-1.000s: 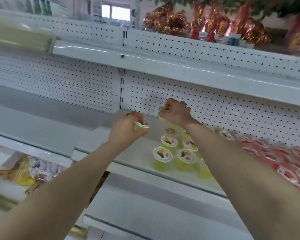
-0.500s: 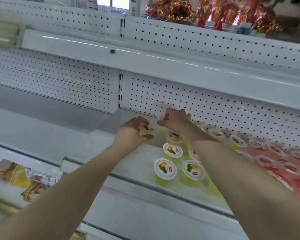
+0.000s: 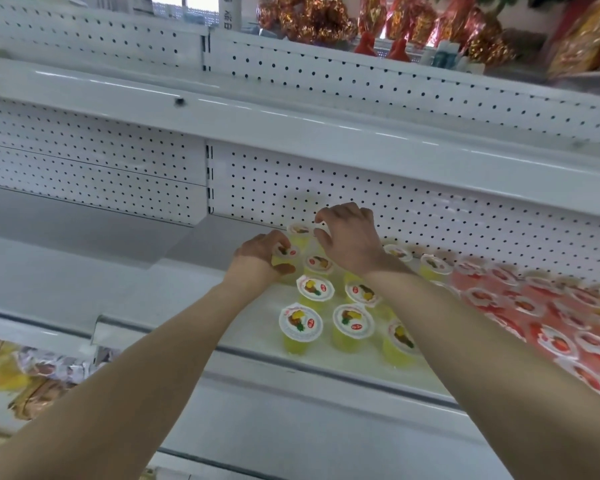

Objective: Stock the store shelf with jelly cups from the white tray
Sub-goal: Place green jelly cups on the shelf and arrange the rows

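A white store shelf [image 3: 194, 292] carries several yellow jelly cups [image 3: 300, 322] in rows, with several red jelly cups [image 3: 520, 303] to their right. My left hand [image 3: 257, 261] grips a yellow jelly cup [image 3: 286, 254] at the left end of the rows, low over the shelf. My right hand [image 3: 352, 237] reaches to the back, its curled thumb and fingertips at the rim of another yellow cup [image 3: 299, 229] that stands by the pegboard. The white tray is out of view.
The pegboard back wall [image 3: 430, 216] rises right behind the cups. Just above the hands juts the upper shelf's front edge [image 3: 291, 126]. Red and gold packets [image 3: 309, 19] sit on top. Snack bags [image 3: 32, 375] fill the lower left shelf.
Both hands have come down toward the shelf with their cups. The right hand's cup now stands at the back row; the left hand's cup has dropped beside the yellow rows.
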A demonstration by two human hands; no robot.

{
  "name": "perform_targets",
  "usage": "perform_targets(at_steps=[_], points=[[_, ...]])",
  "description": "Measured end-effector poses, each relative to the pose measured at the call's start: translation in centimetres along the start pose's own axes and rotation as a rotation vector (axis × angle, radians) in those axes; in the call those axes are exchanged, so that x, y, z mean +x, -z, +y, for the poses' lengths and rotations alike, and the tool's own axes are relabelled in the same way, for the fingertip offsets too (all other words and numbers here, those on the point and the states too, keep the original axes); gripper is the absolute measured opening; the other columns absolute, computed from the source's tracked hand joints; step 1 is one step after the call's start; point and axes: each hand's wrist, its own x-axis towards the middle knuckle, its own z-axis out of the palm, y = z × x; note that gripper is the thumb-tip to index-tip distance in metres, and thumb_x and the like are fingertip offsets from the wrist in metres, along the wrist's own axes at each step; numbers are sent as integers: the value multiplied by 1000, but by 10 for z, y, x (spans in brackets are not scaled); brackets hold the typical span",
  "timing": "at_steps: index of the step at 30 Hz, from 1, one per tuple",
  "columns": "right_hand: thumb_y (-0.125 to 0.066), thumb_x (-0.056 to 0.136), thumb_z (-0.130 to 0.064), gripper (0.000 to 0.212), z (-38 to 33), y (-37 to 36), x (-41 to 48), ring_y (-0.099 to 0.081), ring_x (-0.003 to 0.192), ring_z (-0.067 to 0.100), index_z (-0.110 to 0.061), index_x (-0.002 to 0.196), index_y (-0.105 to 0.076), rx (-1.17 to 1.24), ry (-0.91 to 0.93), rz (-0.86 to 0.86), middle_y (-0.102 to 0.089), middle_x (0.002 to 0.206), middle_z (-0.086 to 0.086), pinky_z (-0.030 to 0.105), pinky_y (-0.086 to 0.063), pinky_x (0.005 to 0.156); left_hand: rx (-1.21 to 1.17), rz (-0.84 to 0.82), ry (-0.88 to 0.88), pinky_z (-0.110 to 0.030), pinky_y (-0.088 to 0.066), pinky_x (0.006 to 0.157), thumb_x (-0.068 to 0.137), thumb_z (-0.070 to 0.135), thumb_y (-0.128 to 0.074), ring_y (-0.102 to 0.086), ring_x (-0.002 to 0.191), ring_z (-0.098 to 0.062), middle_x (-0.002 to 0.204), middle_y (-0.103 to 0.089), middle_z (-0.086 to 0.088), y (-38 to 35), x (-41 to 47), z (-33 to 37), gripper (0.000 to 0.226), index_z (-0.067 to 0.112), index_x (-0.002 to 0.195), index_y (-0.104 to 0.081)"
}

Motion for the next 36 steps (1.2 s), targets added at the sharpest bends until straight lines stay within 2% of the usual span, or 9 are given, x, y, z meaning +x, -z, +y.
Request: perform_targets(at_steps=[5,8,12,19,23,28,36], points=[[-54,96,-31,31,0,26,-25,-48,120,31,-16,122,-60,-25,41,52,-65,121,7,44,-31,97,85,14,-79,-27,-42,91,81,21,-74,-56,113,-24,129,-58,-3,17,-12,9,46,23,125,-60],[-57,93,-30,31,-4,45,-47,-52,114,34,-13,119,-62,-70,76,92,-67,114,10,47,-36,93,110,117,-188,-32,-44,90,85,19,-70,-56,111,-29,125,-59,-8,28,-26,22,42,17,125,-59],[-61,85,-32,31,-9,66,-85,-57,101,31,-13,110,-65,-155,75,161,-68,103,7,44,-38,88,188,227,-303,-40,-48,88,86,24,-68,-56,108,-33,124,-58,-10,41,-53,48,43,16,127,-58],[-55,88,-38,38,-4,108,-177,-58,102,31,-14,117,-63,-272,79,227,-67,107,6,45,-39,89,225,275,-536,-44,-46,92,86,23,-69,-53,108,-35,122,-58,-12,39,-120,85,44,10,126,-59],[-53,89,-41,43,5,132,-251,-58,103,31,-14,120,-63,-318,-5,192,-67,108,6,45,-39,89,215,248,-604,-42,-42,95,86,26,-68,-50,114,-34,123,-58,-10,17,-168,117,44,12,127,-58],[-51,89,-42,48,25,159,-358,-57,100,33,-12,125,-58,-381,-87,105,-65,108,8,45,-39,87,197,181,-699,-41,-44,92,83,27,-71,-54,110,-35,121,-61,-11,-27,-226,171,48,11,127,-60],[-59,89,-40,43,84,187,-517,-59,101,34,-11,122,-60,-431,-263,2,-66,110,8,47,-40,87,71,25,-872,-41,-44,92,83,27,-72,-53,109,-33,118,-61,-9,-116,-293,278,47,12,126,-60]])
